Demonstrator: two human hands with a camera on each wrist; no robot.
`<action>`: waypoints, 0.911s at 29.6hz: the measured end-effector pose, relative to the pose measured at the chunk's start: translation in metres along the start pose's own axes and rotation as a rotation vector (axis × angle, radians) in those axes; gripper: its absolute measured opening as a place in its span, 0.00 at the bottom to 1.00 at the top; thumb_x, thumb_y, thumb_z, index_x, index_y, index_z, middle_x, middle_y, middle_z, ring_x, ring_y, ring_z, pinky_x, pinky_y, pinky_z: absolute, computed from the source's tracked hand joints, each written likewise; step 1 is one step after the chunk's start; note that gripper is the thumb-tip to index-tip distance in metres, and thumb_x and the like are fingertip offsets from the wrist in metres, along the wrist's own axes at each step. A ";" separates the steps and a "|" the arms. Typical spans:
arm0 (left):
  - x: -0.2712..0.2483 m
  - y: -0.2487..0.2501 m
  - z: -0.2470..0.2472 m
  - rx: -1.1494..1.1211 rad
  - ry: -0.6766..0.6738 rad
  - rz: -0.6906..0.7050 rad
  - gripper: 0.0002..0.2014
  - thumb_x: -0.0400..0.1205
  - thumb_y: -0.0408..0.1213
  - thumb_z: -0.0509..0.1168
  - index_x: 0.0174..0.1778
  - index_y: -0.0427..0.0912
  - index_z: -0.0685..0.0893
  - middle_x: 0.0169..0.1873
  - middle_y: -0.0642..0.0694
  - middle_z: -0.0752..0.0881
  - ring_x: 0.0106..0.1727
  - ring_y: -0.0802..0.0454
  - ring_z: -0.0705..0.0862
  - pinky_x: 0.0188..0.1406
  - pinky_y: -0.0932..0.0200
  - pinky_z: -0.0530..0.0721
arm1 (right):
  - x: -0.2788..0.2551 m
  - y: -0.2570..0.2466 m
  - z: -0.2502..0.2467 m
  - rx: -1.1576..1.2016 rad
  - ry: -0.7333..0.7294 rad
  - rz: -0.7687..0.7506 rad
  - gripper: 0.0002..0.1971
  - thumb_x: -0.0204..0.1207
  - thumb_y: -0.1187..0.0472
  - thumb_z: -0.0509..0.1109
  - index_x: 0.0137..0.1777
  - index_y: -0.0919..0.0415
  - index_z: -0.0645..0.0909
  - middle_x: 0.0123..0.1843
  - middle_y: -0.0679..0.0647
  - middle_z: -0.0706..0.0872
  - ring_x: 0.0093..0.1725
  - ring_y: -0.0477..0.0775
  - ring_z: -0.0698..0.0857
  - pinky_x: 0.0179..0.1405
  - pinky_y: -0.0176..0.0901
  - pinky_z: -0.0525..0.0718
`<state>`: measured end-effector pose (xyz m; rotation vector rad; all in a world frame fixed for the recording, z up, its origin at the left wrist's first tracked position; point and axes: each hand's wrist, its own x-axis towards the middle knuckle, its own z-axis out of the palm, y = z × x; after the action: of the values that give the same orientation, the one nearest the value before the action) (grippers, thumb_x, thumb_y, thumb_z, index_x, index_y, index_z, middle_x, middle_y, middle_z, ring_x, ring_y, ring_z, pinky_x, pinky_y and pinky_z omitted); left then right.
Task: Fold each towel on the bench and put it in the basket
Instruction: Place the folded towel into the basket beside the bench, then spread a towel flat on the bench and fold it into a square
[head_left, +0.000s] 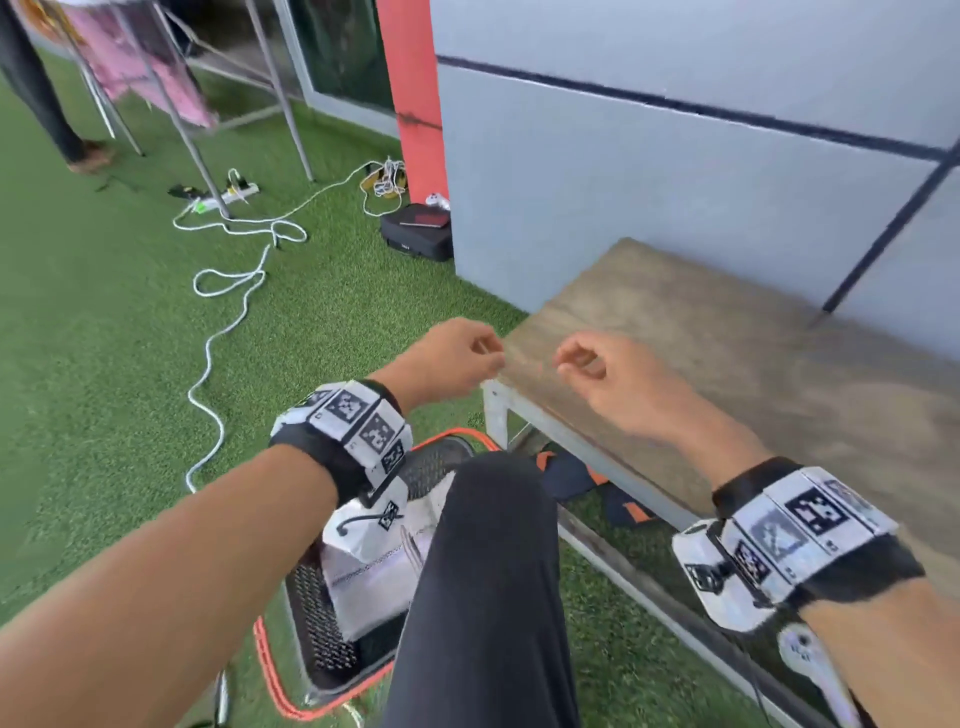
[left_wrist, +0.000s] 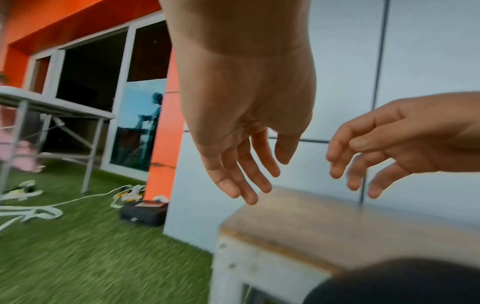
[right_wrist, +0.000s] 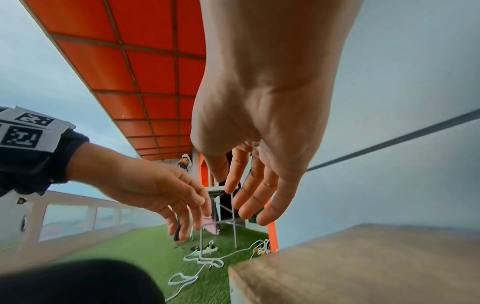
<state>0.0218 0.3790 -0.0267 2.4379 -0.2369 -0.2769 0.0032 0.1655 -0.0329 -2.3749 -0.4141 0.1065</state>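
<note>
My left hand (head_left: 457, 358) and right hand (head_left: 618, 384) hang loose, holding nothing, over the bare surface (head_left: 753, 364). A folded towel (head_left: 374, 577) sits in the basket (head_left: 322, 623). I should check for more towels.

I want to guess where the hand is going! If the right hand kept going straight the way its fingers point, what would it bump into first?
Probably the left hand. The right hand hovers over the wooden bench end, fingers loosely curled and pointing at the left hand across a small gap. Depth is hard to judge, so it might slip past.
</note>
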 end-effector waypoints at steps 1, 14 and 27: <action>0.001 0.022 0.002 0.009 -0.001 0.042 0.06 0.86 0.41 0.65 0.50 0.44 0.86 0.42 0.50 0.89 0.40 0.54 0.86 0.33 0.66 0.78 | -0.013 0.000 -0.014 -0.013 0.025 0.009 0.04 0.84 0.58 0.69 0.53 0.54 0.85 0.42 0.40 0.83 0.40 0.35 0.80 0.35 0.20 0.71; 0.012 0.256 0.180 0.081 -0.288 0.471 0.07 0.83 0.43 0.68 0.44 0.46 0.88 0.40 0.52 0.88 0.39 0.56 0.83 0.41 0.59 0.77 | -0.219 0.124 -0.138 -0.071 0.318 0.477 0.05 0.85 0.54 0.67 0.54 0.52 0.83 0.50 0.47 0.86 0.50 0.50 0.84 0.48 0.42 0.77; 0.002 0.380 0.380 0.146 -0.599 0.662 0.10 0.84 0.42 0.67 0.55 0.41 0.88 0.57 0.45 0.87 0.58 0.48 0.84 0.51 0.60 0.75 | -0.397 0.300 -0.191 -0.263 0.451 1.113 0.25 0.80 0.54 0.66 0.77 0.58 0.71 0.81 0.64 0.65 0.83 0.66 0.59 0.79 0.56 0.62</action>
<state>-0.1119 -0.1393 -0.0718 2.1974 -1.3225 -0.6920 -0.2560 -0.2943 -0.1069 -2.4948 1.1797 0.0146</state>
